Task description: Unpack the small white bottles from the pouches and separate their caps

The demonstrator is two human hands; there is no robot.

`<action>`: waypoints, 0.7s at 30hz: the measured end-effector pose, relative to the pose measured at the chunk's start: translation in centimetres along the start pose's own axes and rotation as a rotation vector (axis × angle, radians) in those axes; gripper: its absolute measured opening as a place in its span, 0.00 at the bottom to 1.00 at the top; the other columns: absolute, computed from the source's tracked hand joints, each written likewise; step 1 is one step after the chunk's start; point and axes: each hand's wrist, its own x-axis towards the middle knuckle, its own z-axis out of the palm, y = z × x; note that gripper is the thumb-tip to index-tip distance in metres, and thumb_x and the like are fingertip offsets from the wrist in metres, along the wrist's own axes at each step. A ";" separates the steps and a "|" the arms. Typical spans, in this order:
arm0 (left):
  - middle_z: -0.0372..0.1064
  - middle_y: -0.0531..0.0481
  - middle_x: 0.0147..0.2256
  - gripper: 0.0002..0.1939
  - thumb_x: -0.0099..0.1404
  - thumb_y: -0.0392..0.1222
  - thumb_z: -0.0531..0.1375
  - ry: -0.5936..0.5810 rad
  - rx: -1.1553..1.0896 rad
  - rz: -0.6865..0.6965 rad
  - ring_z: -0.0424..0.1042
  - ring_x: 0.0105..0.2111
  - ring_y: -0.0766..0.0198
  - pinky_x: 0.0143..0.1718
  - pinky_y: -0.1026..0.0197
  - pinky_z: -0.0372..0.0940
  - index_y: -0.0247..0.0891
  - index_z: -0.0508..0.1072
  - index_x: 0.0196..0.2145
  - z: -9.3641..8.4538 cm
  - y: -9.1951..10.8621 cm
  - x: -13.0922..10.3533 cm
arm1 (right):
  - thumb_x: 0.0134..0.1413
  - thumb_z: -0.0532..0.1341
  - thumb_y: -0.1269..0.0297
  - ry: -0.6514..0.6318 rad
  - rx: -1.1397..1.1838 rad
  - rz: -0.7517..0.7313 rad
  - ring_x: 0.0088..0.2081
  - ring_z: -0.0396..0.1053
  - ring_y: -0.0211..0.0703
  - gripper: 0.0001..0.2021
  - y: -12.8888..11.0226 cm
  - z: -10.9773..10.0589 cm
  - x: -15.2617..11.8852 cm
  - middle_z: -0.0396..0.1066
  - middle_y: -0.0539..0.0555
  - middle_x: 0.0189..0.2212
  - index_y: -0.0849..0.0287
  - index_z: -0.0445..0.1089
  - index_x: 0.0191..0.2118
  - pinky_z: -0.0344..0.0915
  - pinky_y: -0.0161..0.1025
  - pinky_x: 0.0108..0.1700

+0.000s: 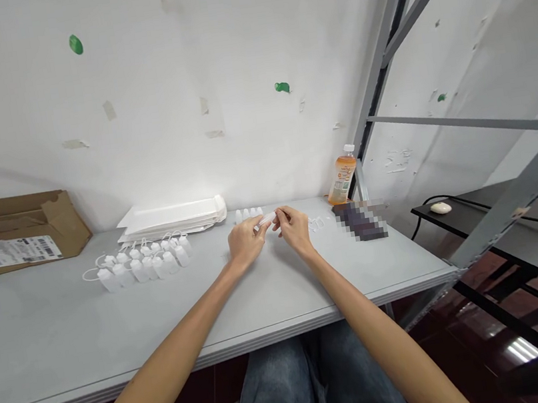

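Note:
My left hand (244, 240) grips a small white squeeze bottle (266, 219), which lies on its side above the table. The fingers of my right hand (293, 226) are pinched together at the bottle's right end; what exactly they pinch is partly hidden. Just behind my left hand stands a short row of white bottles (249, 214). Small white loop-shaped pieces (317, 224) lie to the right of my right hand. Further left, several white bottles with looped strap caps (140, 269) stand in rows.
A stack of white envelopes (170, 217) lies against the wall. An open cardboard box (21, 232) sits at the far left. On the right are an orange drink bottle (343, 175) and a dark blurred-out object (360, 220), beside a grey metal frame (494, 218).

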 end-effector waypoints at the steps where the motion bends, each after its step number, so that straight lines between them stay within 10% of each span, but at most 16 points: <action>1: 0.77 0.51 0.29 0.14 0.66 0.48 0.57 0.028 0.008 -0.010 0.72 0.27 0.62 0.33 0.62 0.60 0.42 0.80 0.40 -0.2 0.0 0.0 | 0.61 0.52 0.52 0.052 0.042 0.042 0.23 0.71 0.37 0.16 0.3 -0.4 0.3 0.70 0.51 0.25 0.58 0.68 0.31 0.66 0.32 0.23; 9: 0.72 0.54 0.21 0.15 0.65 0.48 0.57 0.212 -0.072 -0.083 0.74 0.24 0.61 0.36 0.61 0.63 0.40 0.78 0.43 -2.8 -1.4 0.6 | 0.60 0.52 0.57 0.410 -0.225 0.121 0.28 0.72 0.42 0.17 2.1 -6.3 2.8 0.74 0.55 0.28 0.62 0.74 0.36 0.67 0.34 0.30; 21: 0.78 0.54 0.36 0.11 0.70 0.48 0.50 0.074 -0.085 -0.146 0.76 0.25 0.63 0.37 0.60 0.63 0.43 0.60 0.47 -2.2 -1.9 0.5 | 0.54 0.59 0.64 0.303 -0.750 0.386 0.44 0.74 0.53 0.14 4.1 -9.7 3.5 0.78 0.61 0.39 0.54 0.81 0.42 0.66 0.40 0.44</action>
